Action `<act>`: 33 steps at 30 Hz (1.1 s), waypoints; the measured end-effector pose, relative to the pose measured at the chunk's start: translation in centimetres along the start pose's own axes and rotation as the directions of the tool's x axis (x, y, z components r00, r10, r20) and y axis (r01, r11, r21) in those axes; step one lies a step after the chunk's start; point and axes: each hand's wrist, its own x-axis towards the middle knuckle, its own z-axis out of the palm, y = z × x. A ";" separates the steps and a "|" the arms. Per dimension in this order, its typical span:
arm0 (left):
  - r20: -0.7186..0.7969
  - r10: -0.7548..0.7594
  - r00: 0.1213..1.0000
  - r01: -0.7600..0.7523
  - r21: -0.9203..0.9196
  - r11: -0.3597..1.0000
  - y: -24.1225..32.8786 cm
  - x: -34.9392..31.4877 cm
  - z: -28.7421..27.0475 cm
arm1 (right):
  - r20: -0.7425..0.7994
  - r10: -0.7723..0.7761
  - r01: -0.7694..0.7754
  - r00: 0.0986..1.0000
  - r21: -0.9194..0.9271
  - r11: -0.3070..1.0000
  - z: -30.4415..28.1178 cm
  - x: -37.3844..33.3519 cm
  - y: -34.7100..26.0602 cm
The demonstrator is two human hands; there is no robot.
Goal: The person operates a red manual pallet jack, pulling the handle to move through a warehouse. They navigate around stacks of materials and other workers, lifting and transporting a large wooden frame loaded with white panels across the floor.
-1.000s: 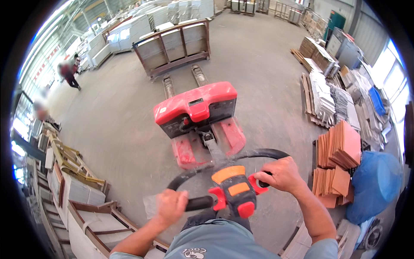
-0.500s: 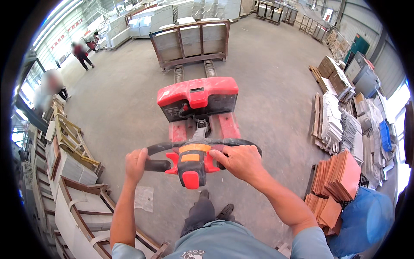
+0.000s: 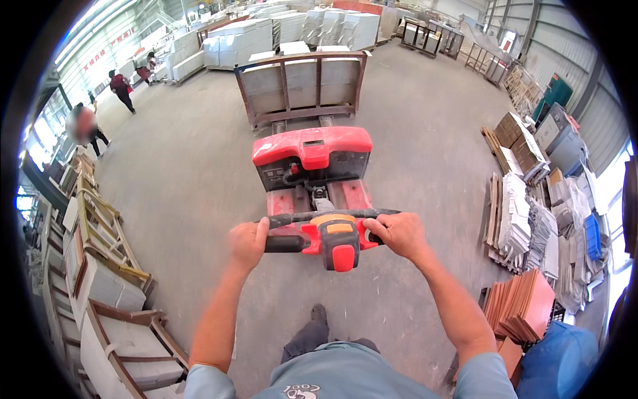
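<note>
— Hands?
— Left hand point(image 3: 247, 243) and right hand point(image 3: 399, 234) each clenched round the black tiller handle point(image 3: 330, 237); red pallet truck point(image 3: 311, 159) just ahead (on grey floor), metal rack point(image 3: 302, 86) beyond it.

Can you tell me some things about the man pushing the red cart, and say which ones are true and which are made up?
1. Both hands hold the handle of the red pallet truck. True: the left hand and the right hand each grip one side of the handle.
2. The truck's forks carry a blue barrel. False: they sit under a metal frame rack loaded with pale slabs.
3. Stacks of brown and grey tiles lie on the floor to the person's right. True.
4. Nobody else is in the hall. False: other people stand far off to the left.
5. The button block in the middle of the handle is green. False: it is red and orange.
</note>
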 end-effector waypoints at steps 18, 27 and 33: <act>-0.122 0.022 0.992 -0.025 -0.020 0.999 -8.5 25.7 10.6 | -0.164 -0.052 0.064 0.985 0.066 0.996 5.3 26.2 13.9; -0.106 -0.076 0.992 0.080 0.038 0.996 -11.1 35.4 14.3 | -0.137 -0.187 0.190 0.973 0.011 0.982 6.4 36.1 19.8; -0.013 -0.170 0.985 0.170 0.090 0.981 -13.4 43.9 17.3 | -0.025 -0.321 0.312 0.947 -0.181 0.933 8.5 44.1 25.2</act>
